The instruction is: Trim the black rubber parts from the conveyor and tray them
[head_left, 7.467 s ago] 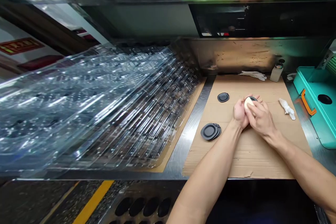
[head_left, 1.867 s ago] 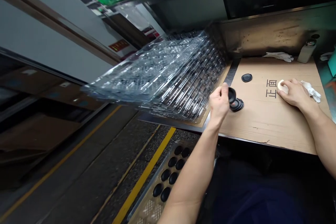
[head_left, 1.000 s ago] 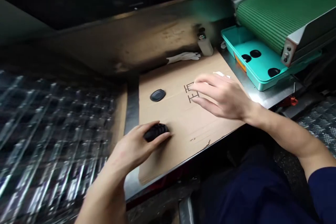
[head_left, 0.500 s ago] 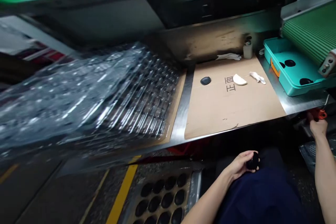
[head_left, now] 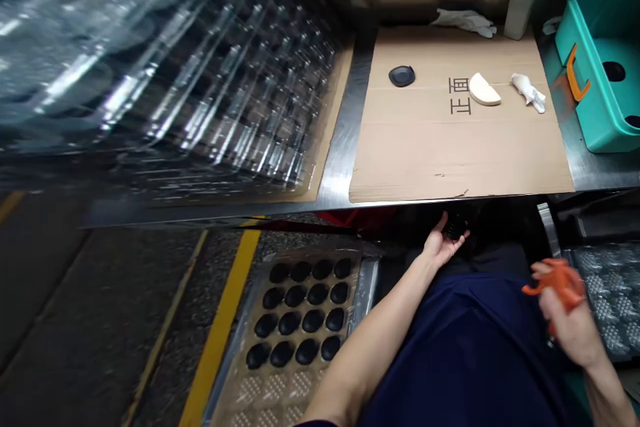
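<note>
My left hand (head_left: pixel 443 245) reaches under the front edge of the bench, its fingers curled around a dark, rounded black part (head_left: pixel 456 223). Deep shadow hides much of that part. To the right, over my dark blue apron (head_left: pixel 460 353), my right hand (head_left: pixel 570 323) grips an orange hand tool (head_left: pixel 563 283) with a hooked end. Motion blurs this tool, so its exact kind is unclear. Below and left of my arms, a tray (head_left: pixel 363 293) carries rows of black rounded parts (head_left: pixel 295 295) in its upper pockets.
Stacked clear plastic trays (head_left: pixel 225 80) fill the bench's left side. On the cardboard (head_left: pixel 400 160) lie a black piece (head_left: pixel 402 76), a white half-disc (head_left: pixel 484 90) and crumpled white material (head_left: pixel 529 92). A bottle (head_left: pixel 520 10), teal box (head_left: pixel 575 80) and another pocketed tray (head_left: pixel 613 300) stand around.
The view has tilted down. My right hand has brought the orange tool in from the far right toward my lap. My left hand has moved forward under the bench edge with the black part.
</note>
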A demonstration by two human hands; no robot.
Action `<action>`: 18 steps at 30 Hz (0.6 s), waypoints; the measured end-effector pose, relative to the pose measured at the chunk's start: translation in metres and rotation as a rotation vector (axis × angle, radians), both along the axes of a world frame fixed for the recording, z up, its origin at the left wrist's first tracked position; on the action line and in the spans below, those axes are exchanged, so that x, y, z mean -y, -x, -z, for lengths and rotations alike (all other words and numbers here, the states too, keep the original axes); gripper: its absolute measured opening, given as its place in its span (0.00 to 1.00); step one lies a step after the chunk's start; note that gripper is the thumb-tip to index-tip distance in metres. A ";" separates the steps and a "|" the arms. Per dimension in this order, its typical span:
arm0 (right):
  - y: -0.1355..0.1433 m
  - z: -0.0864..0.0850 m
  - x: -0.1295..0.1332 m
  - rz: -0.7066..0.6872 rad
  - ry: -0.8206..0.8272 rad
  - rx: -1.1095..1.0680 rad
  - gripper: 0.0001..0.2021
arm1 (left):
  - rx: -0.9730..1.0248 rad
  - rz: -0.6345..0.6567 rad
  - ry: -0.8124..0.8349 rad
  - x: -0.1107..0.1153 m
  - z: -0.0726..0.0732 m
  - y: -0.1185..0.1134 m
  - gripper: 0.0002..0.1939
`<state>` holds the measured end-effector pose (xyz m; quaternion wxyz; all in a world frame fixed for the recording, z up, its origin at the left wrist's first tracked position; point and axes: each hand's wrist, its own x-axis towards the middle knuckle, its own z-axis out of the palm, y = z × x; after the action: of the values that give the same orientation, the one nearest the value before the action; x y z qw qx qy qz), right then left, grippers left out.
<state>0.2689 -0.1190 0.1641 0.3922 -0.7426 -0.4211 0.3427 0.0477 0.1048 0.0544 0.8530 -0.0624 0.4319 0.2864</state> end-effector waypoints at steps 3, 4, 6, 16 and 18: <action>0.048 0.000 -0.009 -0.305 0.360 0.029 0.24 | -0.034 -0.036 0.003 -0.007 0.002 -0.014 0.21; 0.057 0.002 -0.015 -0.354 0.436 0.087 0.26 | -0.046 -0.047 0.001 -0.009 0.002 -0.019 0.21; 0.068 0.004 -0.028 -0.374 0.518 0.207 0.28 | -0.075 -0.065 -0.006 -0.011 0.004 -0.024 0.20; 0.077 -0.007 -0.048 -0.369 0.584 0.293 0.26 | -0.534 0.178 -0.654 -0.005 0.020 0.002 0.31; 0.077 -0.010 -0.052 -0.350 0.578 0.307 0.27 | -0.587 0.257 -0.772 -0.007 0.021 0.007 0.32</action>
<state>0.1914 -0.0666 0.1742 0.0340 -0.7821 -0.4817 0.3939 0.0409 0.1122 0.0335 0.6847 0.3947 0.5202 0.3236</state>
